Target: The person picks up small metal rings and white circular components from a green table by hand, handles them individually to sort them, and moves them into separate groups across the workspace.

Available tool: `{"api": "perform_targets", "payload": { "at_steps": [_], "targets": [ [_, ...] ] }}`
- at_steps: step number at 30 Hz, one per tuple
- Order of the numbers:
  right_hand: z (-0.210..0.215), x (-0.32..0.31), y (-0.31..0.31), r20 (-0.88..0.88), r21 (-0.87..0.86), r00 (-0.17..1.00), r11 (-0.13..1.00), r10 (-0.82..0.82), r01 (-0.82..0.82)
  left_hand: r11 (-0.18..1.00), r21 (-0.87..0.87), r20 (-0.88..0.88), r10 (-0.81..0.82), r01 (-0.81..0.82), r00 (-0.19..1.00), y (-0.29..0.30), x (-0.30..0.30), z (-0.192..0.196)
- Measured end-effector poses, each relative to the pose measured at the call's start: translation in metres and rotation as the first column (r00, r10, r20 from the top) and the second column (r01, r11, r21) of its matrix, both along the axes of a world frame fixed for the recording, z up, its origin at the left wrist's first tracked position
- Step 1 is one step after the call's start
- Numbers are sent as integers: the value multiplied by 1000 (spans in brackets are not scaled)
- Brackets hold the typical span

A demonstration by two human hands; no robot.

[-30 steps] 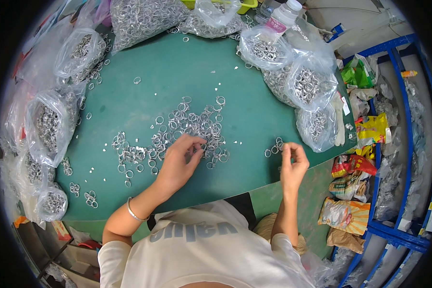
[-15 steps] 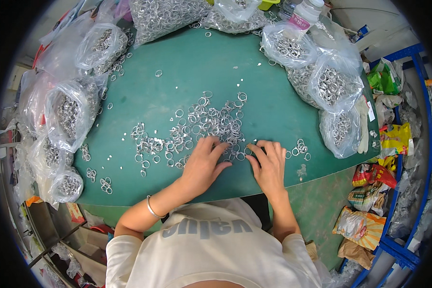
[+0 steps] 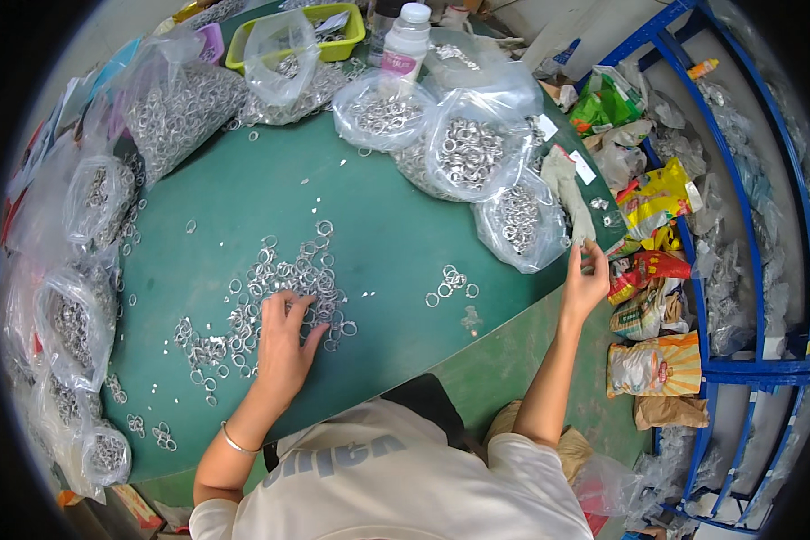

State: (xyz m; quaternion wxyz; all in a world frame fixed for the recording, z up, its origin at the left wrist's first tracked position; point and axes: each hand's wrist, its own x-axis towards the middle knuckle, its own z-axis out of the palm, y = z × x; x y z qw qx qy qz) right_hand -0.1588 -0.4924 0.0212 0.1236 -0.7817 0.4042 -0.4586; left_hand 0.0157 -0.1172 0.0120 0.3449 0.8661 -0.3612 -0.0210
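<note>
My left hand (image 3: 284, 346) rests at the near side of a loose pile of small silver metal rings (image 3: 288, 270) on the green table. Its fingers are bent and its thumb stands apart, with nothing seen between them. My right hand (image 3: 585, 286) reaches out to the table's right edge. There its fingertips meet the lower end of a limp light-grey cloth (image 3: 566, 184), seemingly pinching it. Beside that hand, a small clear plastic bag (image 3: 520, 225) of similar rings stands open. A few rings (image 3: 452, 284) lie apart, between my two hands.
Open plastic bags of rings line the left edge (image 3: 74, 328) and the far right of the table. A full bag (image 3: 175, 112), a yellow-green basket (image 3: 346, 45) and a white bottle (image 3: 407, 43) stand at the back. Blue shelving (image 3: 756, 371) rises on the right, with packets beside it.
My right hand has left the ring pile and moved far right to the grey cloth. My left hand has stayed by the pile. The whole view has swung to the right.
</note>
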Motion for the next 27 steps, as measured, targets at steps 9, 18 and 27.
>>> {"api": "perform_targets", "payload": {
  "at_steps": [9,18,27],
  "targets": [
    [-5,15,-49,305,331,912,868,273,-370,999,-14,19,43,-43,999,3,-2,9],
    [46,63,123,932,281,223,-179,285,-943,940,-334,-127,-117,69,985,-22,-13,46],
    [50,103,200,682,306,177,-57,710,-950,824,-543,-573,-223,-162,788,-14,-8,86]
  ]
}}
